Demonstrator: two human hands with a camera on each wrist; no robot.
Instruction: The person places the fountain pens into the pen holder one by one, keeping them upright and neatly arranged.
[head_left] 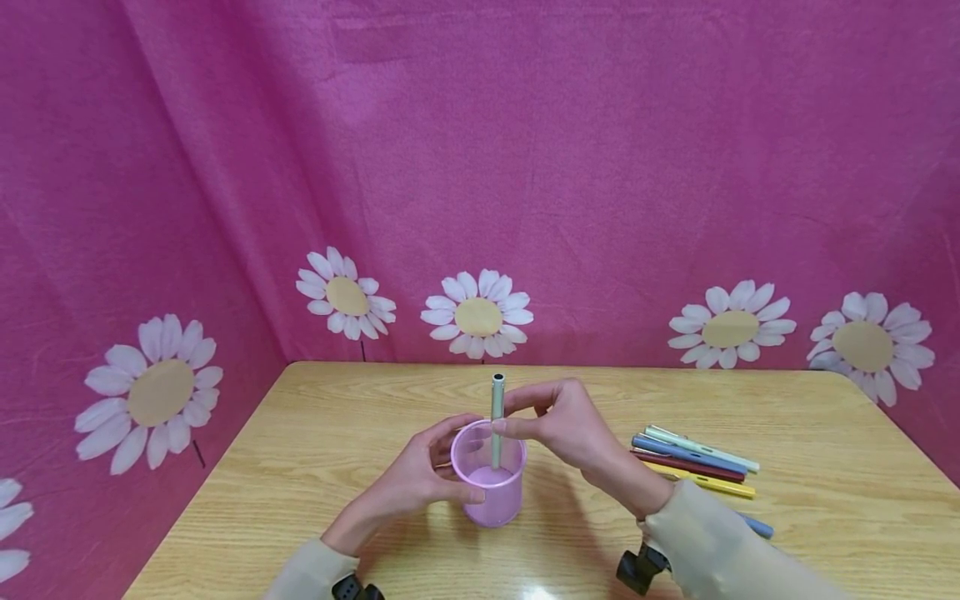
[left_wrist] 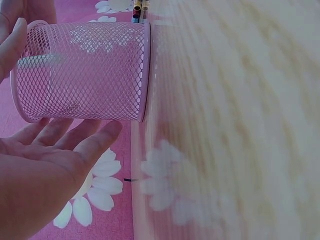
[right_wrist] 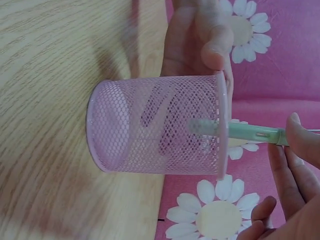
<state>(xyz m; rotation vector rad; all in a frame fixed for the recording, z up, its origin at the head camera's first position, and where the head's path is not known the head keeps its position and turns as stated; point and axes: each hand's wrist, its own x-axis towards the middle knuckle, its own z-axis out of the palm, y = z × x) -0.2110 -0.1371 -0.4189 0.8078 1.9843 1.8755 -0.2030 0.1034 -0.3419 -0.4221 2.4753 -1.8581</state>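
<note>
A pink mesh pen holder stands upright on the table, its round rim facing up. My left hand holds it from the left side, thumb in front and fingers reaching behind. The fingers lie along the mesh in the left wrist view. My right hand pinches a light green pen near its upper part, between thumb and fingers. The pen is nearly upright, and its lower end is inside the holder, showing through the mesh in the right wrist view.
On the right of the wooden table lie another light green pen, a blue pen, a dark red pen and a yellow pen. A second blue pen is partly behind the right sleeve. A pink daisy-print cloth hangs behind.
</note>
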